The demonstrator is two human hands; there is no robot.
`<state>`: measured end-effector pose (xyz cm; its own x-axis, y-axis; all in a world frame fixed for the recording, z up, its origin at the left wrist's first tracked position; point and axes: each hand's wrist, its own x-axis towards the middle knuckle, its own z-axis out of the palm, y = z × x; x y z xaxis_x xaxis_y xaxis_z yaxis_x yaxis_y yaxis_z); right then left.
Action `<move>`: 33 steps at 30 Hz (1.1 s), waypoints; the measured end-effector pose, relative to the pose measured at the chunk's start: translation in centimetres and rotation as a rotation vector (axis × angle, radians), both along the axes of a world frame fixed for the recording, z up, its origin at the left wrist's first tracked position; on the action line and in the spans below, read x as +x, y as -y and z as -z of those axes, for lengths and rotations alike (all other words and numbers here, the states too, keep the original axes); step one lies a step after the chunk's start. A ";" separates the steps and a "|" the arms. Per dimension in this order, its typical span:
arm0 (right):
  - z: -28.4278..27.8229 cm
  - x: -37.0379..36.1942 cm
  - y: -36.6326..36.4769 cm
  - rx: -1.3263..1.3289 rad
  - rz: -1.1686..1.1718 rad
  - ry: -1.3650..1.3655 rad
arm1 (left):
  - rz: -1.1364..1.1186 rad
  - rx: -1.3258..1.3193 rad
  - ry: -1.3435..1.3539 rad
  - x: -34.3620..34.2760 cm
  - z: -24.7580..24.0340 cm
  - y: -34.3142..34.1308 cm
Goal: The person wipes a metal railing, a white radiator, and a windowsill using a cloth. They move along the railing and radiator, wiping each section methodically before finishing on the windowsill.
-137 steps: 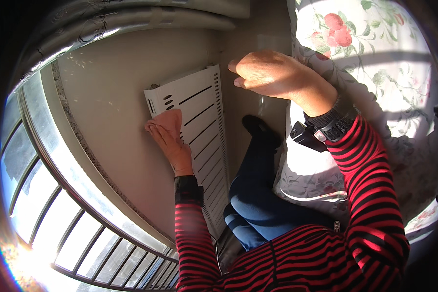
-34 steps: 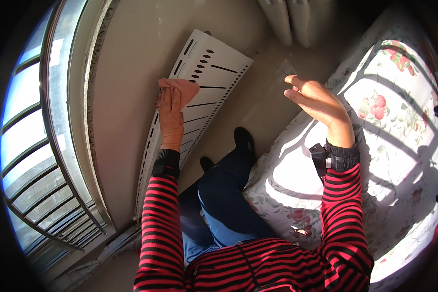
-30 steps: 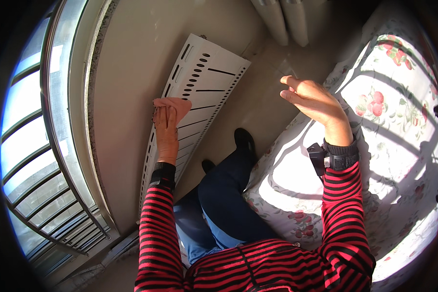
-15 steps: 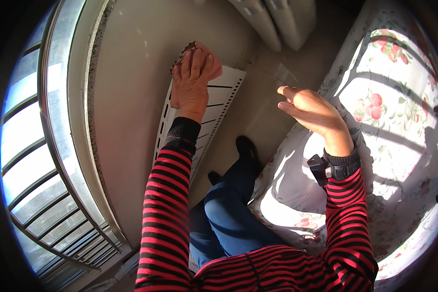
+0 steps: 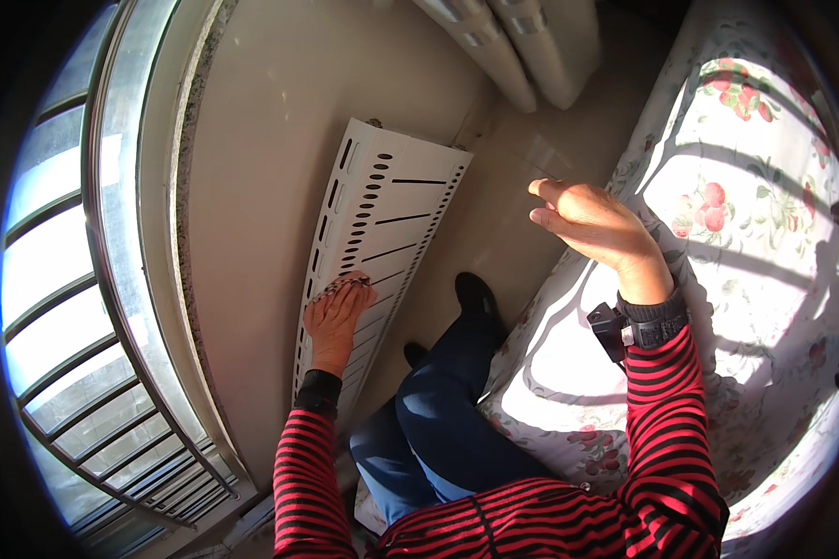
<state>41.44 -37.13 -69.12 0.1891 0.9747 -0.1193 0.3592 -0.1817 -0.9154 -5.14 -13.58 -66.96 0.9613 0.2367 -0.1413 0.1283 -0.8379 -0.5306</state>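
A long white radiator [image 5: 405,158] with rows of dark slots and holes runs along the wall. My left hand [image 5: 336,321] presses a pinkish cloth [image 5: 356,282] onto its top, about midway along. The cloth is mostly hidden under my fingers; only its patterned edge shows. To the right, my right hand [image 5: 592,219] is held in the air above the floor beside the bed, holding nothing. Its fingers are stretched out, with the thumb a little apart. A black device is strapped round the right wrist.
A bed or seat with a white, fruit-patterned cover [image 5: 718,242] fills the right side. Barred windows [image 5: 65,307] and a sill lie to the left. Two pale pipes [image 5: 522,47] stand beyond the radiator. My legs [image 5: 447,410] are between radiator and bed.
My left hand has slid with the cloth from the radiator's far end back toward me, uncovering that end. My right hand has hardly moved.
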 end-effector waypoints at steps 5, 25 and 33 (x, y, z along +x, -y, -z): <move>-0.3 0.1 -0.1 -0.028 -0.017 0.000 | -0.017 -0.101 -0.087 6.9 -2.2 -2.3; 1.5 0.1 0.0 -0.027 -0.010 -0.023 | -0.616 -0.614 0.573 0.8 -1.5 1.4; 3.2 0.8 -0.8 -0.271 0.034 -0.078 | -0.620 -0.476 0.566 -4.4 0.2 1.3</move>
